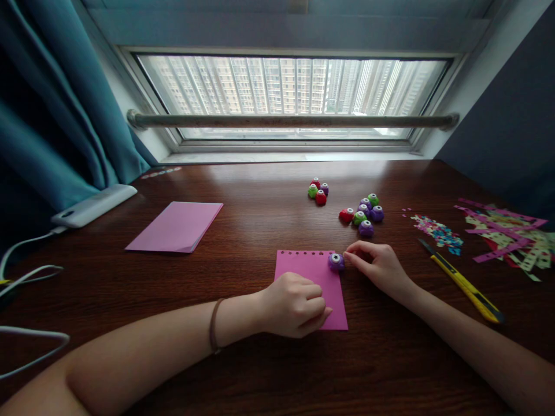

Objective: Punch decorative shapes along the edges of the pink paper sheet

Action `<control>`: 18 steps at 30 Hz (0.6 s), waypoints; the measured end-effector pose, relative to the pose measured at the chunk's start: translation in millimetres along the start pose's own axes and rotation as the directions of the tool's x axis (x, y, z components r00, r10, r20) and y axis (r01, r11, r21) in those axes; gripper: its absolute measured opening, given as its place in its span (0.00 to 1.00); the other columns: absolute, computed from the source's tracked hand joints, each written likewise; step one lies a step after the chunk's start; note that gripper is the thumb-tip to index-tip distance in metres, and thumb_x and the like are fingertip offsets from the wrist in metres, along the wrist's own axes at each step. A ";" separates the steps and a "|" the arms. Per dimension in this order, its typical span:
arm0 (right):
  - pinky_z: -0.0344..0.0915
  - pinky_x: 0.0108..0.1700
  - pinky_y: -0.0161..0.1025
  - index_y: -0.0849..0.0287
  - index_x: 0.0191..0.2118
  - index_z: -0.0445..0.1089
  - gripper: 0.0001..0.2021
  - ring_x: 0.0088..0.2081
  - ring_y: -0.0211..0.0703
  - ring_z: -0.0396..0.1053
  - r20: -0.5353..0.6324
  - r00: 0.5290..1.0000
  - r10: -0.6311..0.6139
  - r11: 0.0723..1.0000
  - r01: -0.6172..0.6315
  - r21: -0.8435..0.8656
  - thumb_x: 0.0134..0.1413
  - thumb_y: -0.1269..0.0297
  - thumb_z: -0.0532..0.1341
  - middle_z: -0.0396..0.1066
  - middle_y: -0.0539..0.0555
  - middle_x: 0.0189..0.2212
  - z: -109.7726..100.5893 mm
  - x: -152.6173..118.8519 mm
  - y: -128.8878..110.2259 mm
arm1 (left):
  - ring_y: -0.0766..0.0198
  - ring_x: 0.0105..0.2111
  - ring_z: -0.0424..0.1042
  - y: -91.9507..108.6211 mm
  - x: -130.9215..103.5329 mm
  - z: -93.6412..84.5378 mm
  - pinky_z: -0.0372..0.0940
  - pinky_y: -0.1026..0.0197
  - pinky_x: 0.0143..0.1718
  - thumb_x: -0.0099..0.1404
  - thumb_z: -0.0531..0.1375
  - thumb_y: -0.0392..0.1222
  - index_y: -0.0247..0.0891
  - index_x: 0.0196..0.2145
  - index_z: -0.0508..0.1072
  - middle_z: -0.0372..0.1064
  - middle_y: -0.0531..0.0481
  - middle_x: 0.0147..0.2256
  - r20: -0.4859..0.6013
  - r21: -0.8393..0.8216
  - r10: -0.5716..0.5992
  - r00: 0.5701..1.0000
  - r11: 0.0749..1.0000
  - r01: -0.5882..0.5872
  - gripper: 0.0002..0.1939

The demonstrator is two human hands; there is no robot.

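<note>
The purple punch (335,262), with a star on its white top, sits over the far right corner of the pink sheet (336,300), at the end of a row of small punched shapes along the sheet's far edge. The right hand (347,255) is just beside the punch, to the right of the sheet; its grip is closed, thumb and forefinger brought together, though whether anything tiny is between them cannot be told. The left hand (297,304) lies across the near part of the sheet, its grip closed with the fingers curled in; whether it encloses anything is hidden. The sheet lies flat on the dark wooden counter (243,370). Beyond it and to the right is a cluster of red, green and purple punches (365,228), and beyond it, farther back, a smaller group of punches (320,197). Well to the right of the sheet are a yellow cutter (466,286), a scatter of coloured confetti (437,231) and a heap of paper strips (511,231). To the left of the sheet lies a pink paper stack (176,226), with a white device (94,205) and its white cable (30,240) farther left.
</note>
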State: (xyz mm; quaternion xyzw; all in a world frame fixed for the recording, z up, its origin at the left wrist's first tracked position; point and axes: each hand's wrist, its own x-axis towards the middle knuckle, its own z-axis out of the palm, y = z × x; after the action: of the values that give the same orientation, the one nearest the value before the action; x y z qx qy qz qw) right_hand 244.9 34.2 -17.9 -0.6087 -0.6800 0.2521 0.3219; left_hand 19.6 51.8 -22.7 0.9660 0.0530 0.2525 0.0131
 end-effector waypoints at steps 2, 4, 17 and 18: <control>0.55 0.27 0.32 0.60 0.29 0.71 0.11 0.24 0.35 0.61 0.002 1.000 0.001 1.000 -0.001 -0.001 0.53 0.59 0.57 0.69 0.49 0.23 -0.1 0.0 0.1 | 0.70 0.17 0.58 0.1 -0.2 0.1 0.51 0.64 0.19 0.64 0.51 0.37 0.37 0.19 0.58 0.59 0.55 0.18 0.003 0.002 0.002 1.000 1.000 -0.002 0.15; 0.55 0.27 0.32 0.60 0.29 0.71 0.11 0.24 0.35 0.61 0.001 1.000 0.000 1.000 0.000 -0.006 0.53 0.59 0.57 0.69 0.49 0.23 -0.1 0.0 0.5 | 0.70 0.17 0.58 0.0 -0.3 0.0 0.51 0.64 0.19 0.64 0.51 0.37 0.37 0.19 0.58 0.59 0.55 0.18 0.005 0.004 0.003 1.000 1.000 -0.003 0.15; 0.56 0.27 0.32 0.60 0.29 0.71 0.11 0.25 0.36 0.62 -0.002 1.000 -0.013 1.000 0.013 -0.004 0.53 0.58 0.57 0.69 0.49 0.23 0.0 0.1 1.6 | 0.70 0.17 0.59 -0.1 0.0 0.0 0.52 0.63 0.19 0.64 0.51 0.37 0.37 0.19 0.59 0.59 0.55 0.18 0.009 0.003 0.003 1.000 1.000 -0.003 0.15; 0.56 0.27 0.32 0.60 0.29 0.71 0.11 0.24 0.36 0.62 -0.002 1.000 -0.016 1.000 0.016 -0.005 0.53 0.58 0.57 0.69 0.49 0.23 0.0 0.1 1.7 | 0.70 0.17 0.59 -0.2 0.0 0.1 0.52 0.64 0.19 0.64 0.51 0.37 0.37 0.19 0.59 0.59 0.55 0.18 0.009 0.004 0.003 1.000 1.000 -0.003 0.15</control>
State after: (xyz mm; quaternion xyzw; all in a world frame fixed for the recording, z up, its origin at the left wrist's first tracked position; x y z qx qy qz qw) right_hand 246.1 34.6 -19.2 -0.6042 -0.6851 0.2475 0.3230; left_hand 19.6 51.9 -22.8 0.9672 0.0517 0.2483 0.0110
